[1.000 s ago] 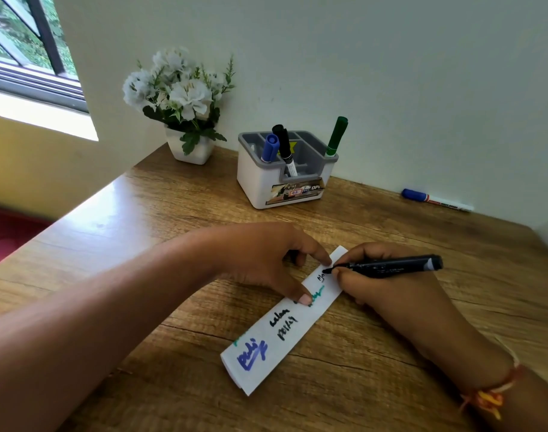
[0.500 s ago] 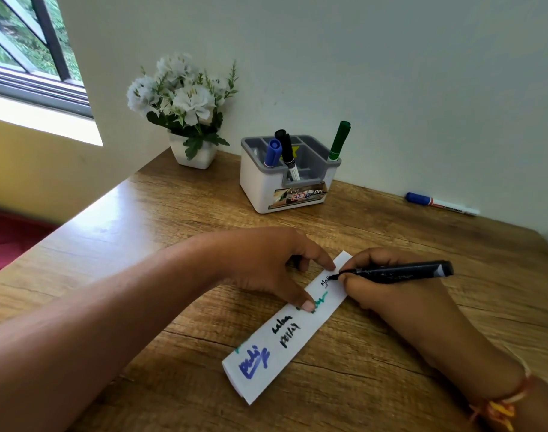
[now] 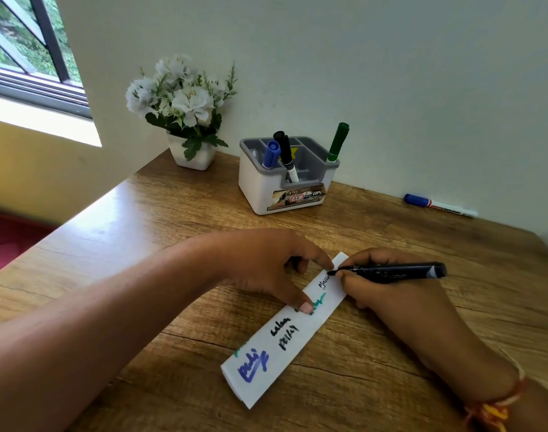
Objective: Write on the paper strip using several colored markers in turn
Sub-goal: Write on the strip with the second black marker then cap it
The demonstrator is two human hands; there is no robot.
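Black plastic, smooth and cylindrical, is sitting in the right hand (image 3: pixel 388 294): its grip is closing narrowly around the black marker (image 3: pixel 391 271), pinching near the nib, with the barrel lying almost level and its capless tail pointing away to the right. The nib is touching the far end of the paper strip (image 3: pixel 297 328), just past a small black word. Just left of that grip, the left hand (image 3: pixel 266 266) is pressing down on the strip, one fingertip near the nib and the thumb on the green writing, holding nothing itself.

The strip is lying diagonally on the desk (image 3: pixel 142 244), thin, white and apparently folded, running from the grip toward the person; black, green and blue lettering is already covering most of it, so little blank room seems left at the far end.

Judging from this, the fresh ink is the main risk: the right palm is resting on the strip's edge beside the lettering and could smear it. The light paper could also skid on the glossy wood grain if the left hand lifts early, and the nib could run off the strip's end onto the desk.

Beyond the grip, a white and grey holder (image 3: pixel 285 185) is keeping blue, black and green markers upright; farther right another blue-capped marker (image 3: pixel 437 205) is lying against the wall.
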